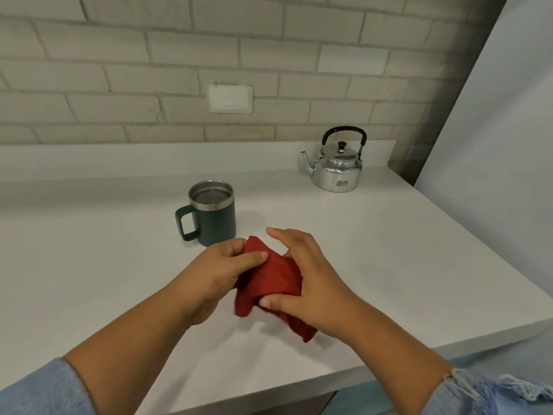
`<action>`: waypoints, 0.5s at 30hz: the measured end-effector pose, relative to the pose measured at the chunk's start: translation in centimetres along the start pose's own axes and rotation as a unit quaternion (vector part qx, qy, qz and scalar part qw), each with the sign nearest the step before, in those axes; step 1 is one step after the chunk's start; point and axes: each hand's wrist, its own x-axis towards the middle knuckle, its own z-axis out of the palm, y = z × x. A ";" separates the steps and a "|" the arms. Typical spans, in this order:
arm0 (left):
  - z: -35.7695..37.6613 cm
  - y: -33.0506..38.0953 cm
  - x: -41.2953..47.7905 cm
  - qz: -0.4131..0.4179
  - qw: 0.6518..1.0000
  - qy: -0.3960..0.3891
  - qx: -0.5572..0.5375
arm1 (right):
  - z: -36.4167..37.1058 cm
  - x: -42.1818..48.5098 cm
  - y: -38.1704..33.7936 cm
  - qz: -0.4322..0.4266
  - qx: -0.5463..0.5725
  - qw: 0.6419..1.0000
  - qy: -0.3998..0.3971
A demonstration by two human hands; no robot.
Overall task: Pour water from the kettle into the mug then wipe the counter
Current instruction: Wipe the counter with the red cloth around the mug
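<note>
Red cloth: held between both hands, just above the counter, its upper corner poking out past the left fingers
Left hand: fingers curled, thumb and forefinger pinching the cloth's upper left edge
Right hand: thumb pressed under the cloth's lower edge and palm over its right side, so it grips the cloth; the forefinger sticks out straight, beyond the fabric
Handling: looks soft, light and limp, not fragile and unlikely to slip; it sags wherever no finger supports it, so it is best bunched into a pad under the flat of the fingers for wiping
Long axis: slants from the corner at the left fingertips down to a loose tail hanging below the right palm
Mug: upright just beyond the left fingers, handle turned away from the cloth
Kettle: upright, well beyond the right fingers, spout towards the mug
Stage: probably pouring done, wiping not yet begun
</note>
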 end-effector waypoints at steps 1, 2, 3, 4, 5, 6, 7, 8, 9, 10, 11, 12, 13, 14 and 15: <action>0.1 0.3 0.1 0.017 1.000 0.003 0.014 | -0.6 0.4 0.2 0.002 0.024 1.000 -0.005; 0.2 0.6 0.2 0.034 0.999 0.004 0.026 | -1.2 0.8 0.6 0.008 0.051 0.999 -0.007; 0.2 1.0 0.3 0.049 0.998 0.000 0.034 | -1.8 1.4 0.9 0.018 0.070 0.997 -0.008; 0.2 1.3 0.4 0.061 0.997 -0.007 0.041 | -2.4 2.0 1.2 0.029 0.082 0.996 -0.013; 0.2 1.7 0.5 0.069 0.996 -0.016 0.049 | -3.1 2.6 1.4 0.037 0.098 0.994 -0.026; 0.1 2.3 0.5 0.073 0.995 -0.025 0.059 | -3.6 3.4 1.5 0.041 0.124 0.990 -0.050; 0.0 2.7 0.5 0.077 0.994 -0.033 0.071 | -4.2 4.2 1.5 0.046 0.153 0.984 -0.081; -0.2 3.1 0.5 0.076 0.993 -0.036 0.085 | -4.6 5.1 1.5 0.049 0.174 0.977 -0.111; -0.6 3.4 0.5 0.073 0.992 -0.032 0.098 | -4.9 5.9 1.4 0.048 0.188 0.972 -0.133; -0.9 3.7 0.4 0.068 0.992 -0.025 0.107 | -5.1 6.8 1.3 0.042 0.196 0.969 -0.146; -1.4 3.9 0.4 0.064 0.992 -0.016 0.110 | -5.2 7.7 1.2 0.033 0.193 0.969 -0.152; -2.0 4.0 0.2 0.061 0.992 -0.005 0.113 | -5.2 8.6 0.9 0.022 0.186 0.969 -0.159; -2.6 3.8 0.0 0.062 0.991 0.005 0.120 | -5.2 9.4 0.6 0.012 0.186 0.968 -0.170; -3.3 3.7 -0.2 0.060 0.990 0.013 0.128 | -5.1 10.1 0.2 0.002 0.194 0.963 -0.185; -4.1 3.5 -0.5 0.055 0.990 0.022 0.129 | -4.9 10.7 -0.3 -0.004 0.203 0.958 -0.201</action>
